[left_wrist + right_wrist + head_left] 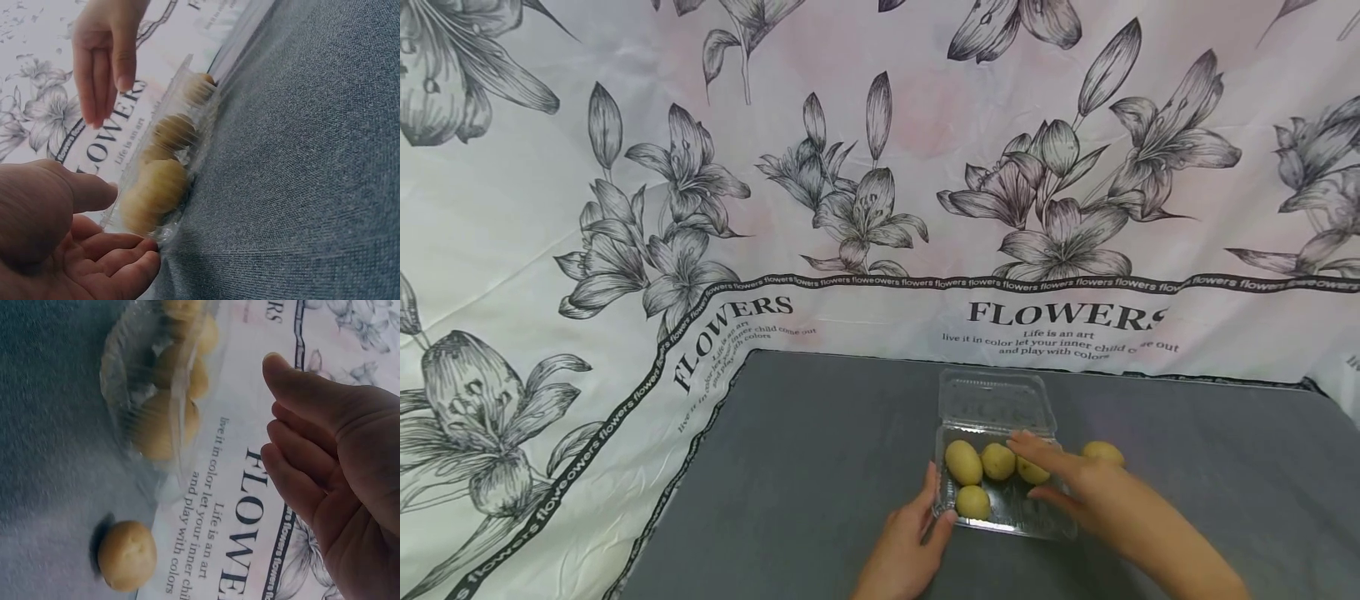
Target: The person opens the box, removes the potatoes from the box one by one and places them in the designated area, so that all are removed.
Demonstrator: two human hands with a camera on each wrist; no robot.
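Several yellow potatoes (963, 462) sit in a clear plastic clamshell box (1007, 523), whose lid (996, 398) is folded back away from me. My left hand (910, 533) rests at the box's left side, its thumb at the near corner and its fingers along the edge; the left wrist view shows these fingers (125, 262) loosely extended against the plastic. Over the right half of the box is my right hand (1067, 475), partly covering one potato (1032, 472). In the right wrist view that hand (337, 456) is apart from the potatoes and holds nothing.
One loose potato (1102, 452) lies on the grey cloth (805, 467) to the right of the box, beyond my right hand. A white flower-printed sheet (865, 325) hangs behind the surface and runs along its left side.
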